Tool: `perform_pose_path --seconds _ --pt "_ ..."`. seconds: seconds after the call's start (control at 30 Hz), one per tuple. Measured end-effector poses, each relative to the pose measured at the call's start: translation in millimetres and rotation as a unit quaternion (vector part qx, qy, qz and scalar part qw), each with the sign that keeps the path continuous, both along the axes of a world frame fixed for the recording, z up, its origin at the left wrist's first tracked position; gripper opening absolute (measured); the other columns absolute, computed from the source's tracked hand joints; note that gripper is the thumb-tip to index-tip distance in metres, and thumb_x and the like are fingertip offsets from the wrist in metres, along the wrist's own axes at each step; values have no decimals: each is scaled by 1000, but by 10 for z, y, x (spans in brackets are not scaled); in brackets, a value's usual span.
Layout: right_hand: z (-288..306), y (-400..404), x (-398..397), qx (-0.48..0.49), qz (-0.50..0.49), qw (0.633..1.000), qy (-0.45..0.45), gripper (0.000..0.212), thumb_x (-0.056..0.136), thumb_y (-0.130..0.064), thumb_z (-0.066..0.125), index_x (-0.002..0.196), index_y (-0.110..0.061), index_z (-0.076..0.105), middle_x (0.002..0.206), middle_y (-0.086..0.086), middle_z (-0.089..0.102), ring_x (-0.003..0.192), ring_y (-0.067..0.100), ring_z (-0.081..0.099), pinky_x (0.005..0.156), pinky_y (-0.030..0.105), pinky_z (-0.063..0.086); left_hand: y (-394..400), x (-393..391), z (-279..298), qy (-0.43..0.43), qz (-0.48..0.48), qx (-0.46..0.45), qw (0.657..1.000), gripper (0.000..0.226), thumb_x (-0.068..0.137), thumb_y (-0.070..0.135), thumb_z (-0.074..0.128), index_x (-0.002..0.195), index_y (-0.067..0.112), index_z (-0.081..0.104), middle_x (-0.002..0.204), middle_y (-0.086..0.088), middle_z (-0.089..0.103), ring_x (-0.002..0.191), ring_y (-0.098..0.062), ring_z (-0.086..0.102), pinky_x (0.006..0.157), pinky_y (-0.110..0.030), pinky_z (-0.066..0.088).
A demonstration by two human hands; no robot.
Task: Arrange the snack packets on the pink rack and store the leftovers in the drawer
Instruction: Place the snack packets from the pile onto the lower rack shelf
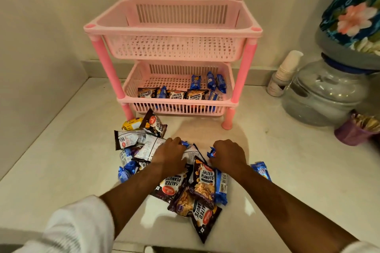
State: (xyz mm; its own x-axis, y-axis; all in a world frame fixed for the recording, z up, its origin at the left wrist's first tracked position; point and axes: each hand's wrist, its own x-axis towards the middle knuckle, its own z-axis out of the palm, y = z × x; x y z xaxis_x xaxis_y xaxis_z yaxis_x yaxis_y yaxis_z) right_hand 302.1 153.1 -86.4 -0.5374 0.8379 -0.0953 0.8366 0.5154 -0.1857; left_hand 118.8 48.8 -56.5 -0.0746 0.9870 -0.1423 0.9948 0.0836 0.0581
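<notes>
From the head camera, a pink rack [172,57] of slotted and perforated plastic stands on a pale, glossy counter [72,150], against the wall. It has two rectangular basket tiers held by round pink legs. The top tier holds nothing; the bottom tier holds a row of dark peanut packets [176,95] along its front edge, with small blue packets [211,81] among them and behind them towards the back right.

In front of the rack lies a loose heap of crinkly foil snack packets [202,183]: dark ones printed "Salted Peanuts", silvery-backed ones turned face down, shiny blue ones, and one yellow packet [131,123] just by the rack's front left leg.

Both hands are down in this heap. The left hand [169,157] has its fingers curled over a blue packet [185,143], whose end pokes out past the fingertips on the side towards the rack. The right hand [228,155] is a closed fist around another blue wrapper [211,152], which sticks out by the thumb side. White sleeves cover the upper forearms.

To the right of the rack stand a stack of paper cups [284,73], a rounded grey water dispenser [324,92] with a floral cloth cover [353,6], and a purple cup [349,133].
</notes>
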Motion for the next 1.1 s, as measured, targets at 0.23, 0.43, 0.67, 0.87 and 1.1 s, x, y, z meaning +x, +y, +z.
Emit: perform_pose_path --seconds 0.23,0.43,0.67,0.87,1.1 --pt "185 96 -13 14 -10 990 138 33 81 -44 68 107 -23 71 96 -2 73 88 23 68 71 32 55 57 -101 139 -137 103 85 982 29 93 37 53 102 11 64 100 -9 60 94 -27 59 70 -36 50" --pt "437 148 -206 -86 -94 925 357 36 86 -38 73 118 -23 72 100 -12 72 90 9 68 73 18 47 234 -251 389 -589 264 70 761 30 95 13 57 125 17 55 113 -12 68 87 -26 73 74 -44 61" --pt "566 139 -574 -298 -154 789 514 35 96 -39 63 124 -19 67 109 1 72 98 20 71 81 40 62 256 -414 418 -814 225 -4 536 57 97 3 48 139 41 40 133 -17 58 110 -43 64 92 -59 52" --pt "621 117 -952 -239 -91 814 522 31 88 -46 71 117 -36 68 109 -14 70 101 4 67 78 21 57 348 -656 539 -805 226 11 548 56 84 29 75 130 27 45 128 -13 62 107 -38 68 82 -59 55" --pt "868 466 -1584 -317 -230 692 606 14 97 -33 63 104 -20 64 115 5 68 102 28 67 84 43 55 715 -1182 720 -730 262 79 627 59 86 9 71 135 21 41 118 -10 68 101 -33 70 90 -54 55"
